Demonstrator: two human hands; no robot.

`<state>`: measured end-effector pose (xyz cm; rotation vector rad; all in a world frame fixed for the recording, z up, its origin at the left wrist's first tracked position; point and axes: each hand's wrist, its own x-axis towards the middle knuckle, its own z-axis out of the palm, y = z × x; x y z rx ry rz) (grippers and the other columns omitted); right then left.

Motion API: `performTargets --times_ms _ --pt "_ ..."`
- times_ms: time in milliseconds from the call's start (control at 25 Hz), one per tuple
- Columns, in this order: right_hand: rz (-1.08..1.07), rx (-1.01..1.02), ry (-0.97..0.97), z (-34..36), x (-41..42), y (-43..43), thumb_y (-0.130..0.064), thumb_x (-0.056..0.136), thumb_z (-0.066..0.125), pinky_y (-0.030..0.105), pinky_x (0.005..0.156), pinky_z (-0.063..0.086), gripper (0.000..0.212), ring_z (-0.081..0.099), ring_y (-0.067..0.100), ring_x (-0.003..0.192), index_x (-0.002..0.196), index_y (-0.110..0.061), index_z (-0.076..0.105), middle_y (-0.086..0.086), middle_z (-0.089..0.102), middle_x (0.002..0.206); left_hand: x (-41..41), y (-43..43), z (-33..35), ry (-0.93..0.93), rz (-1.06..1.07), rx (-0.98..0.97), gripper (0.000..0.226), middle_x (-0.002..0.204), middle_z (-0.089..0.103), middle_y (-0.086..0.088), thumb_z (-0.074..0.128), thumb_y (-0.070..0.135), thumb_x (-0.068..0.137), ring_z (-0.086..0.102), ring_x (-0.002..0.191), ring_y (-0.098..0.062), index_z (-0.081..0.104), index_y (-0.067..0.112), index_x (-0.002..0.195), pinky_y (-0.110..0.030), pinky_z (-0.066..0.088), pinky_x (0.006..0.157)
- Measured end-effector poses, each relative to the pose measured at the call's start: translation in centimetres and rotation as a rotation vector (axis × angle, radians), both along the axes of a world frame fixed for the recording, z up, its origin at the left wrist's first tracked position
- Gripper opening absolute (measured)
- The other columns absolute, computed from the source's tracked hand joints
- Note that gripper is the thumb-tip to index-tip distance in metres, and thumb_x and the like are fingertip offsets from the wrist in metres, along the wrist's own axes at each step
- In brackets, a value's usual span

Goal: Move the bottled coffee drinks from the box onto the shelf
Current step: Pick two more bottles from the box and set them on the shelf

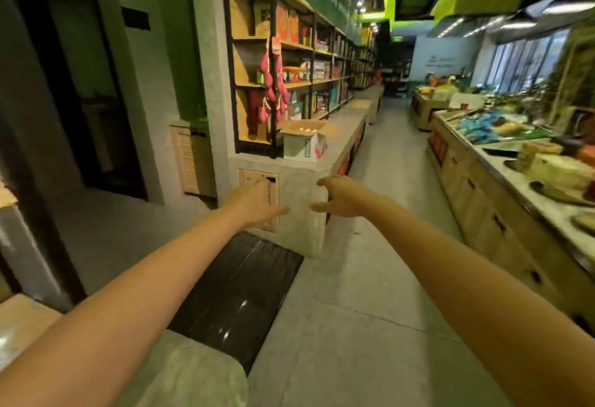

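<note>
Reaches forward with both bare arms. Holds the left fingers (276, 210) straight and loosely spread, gripping nothing, on a left hand (254, 200) raised in front of a slatted vent panel (251, 174). Curves the right fingers (320, 206) and thumb wide apart on the right hand (343, 197), empty as well, level with the left and near it. Touches nothing with either.

Beyond and above both hands, well apart from the fingertips: the box (304, 144), flaps open, standing at the near end of the grey concrete surface (349, 113). Inside it, pale caps of the bottled coffee drinks (306, 130), too blurred to count. Directly behind the box, the shelf (299, 84), wooden boards in a black frame, stocked with boxed goods, with red hanging sausages (273, 84) at its near post.

Below the arms, grey floor (370, 245) and a black mat (238, 294). Off to the right, a second surface (467, 194) loaded with produce.
</note>
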<state>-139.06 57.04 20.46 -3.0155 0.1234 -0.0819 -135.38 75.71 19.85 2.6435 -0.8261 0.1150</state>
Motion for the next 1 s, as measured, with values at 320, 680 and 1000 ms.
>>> performTargets --times_ms 320,680,1000 --pt "-0.127 -0.030 0.036 0.1 -0.1 -23.1 -0.048 0.093 0.046 0.040 0.107 0.034 0.063 0.040 0.029 0.132 0.143 -0.010 0.033 0.011 0.039 0.147 4.6 -24.5 -1.5 0.088 -0.102 0.000 0.073 0.148 0.038 -0.010 0.056 0.051 0.086 0.041 0.131 -0.028 0.032 0.014 0.143 -0.041 0.040 0.100" --pt "-0.256 -0.155 0.094 -2.9 13.2 -40.6 -0.057 0.092 0.039 0.044 0.104 0.038 0.071 0.040 0.031 0.132 0.144 -0.010 0.030 0.012 0.039 0.147 19.4 -44.5 -3.7 0.029 -0.247 0.097 0.077 0.141 0.043 -0.013 0.049 0.060 0.085 0.047 0.123 -0.028 0.037 0.009 0.140 -0.043 0.043 0.099" --pt "-0.360 -0.125 0.042 -1.1 30.3 -55.6 -0.054 0.093 0.041 0.045 0.105 0.036 0.070 0.038 0.030 0.133 0.146 -0.011 0.027 0.011 0.037 0.148 37.8 -59.1 -0.7 -0.166 -0.294 0.164 0.075 0.140 0.044 -0.013 0.049 0.060 0.085 0.044 0.126 -0.028 0.040 0.006 0.136 -0.040 0.037 0.102"
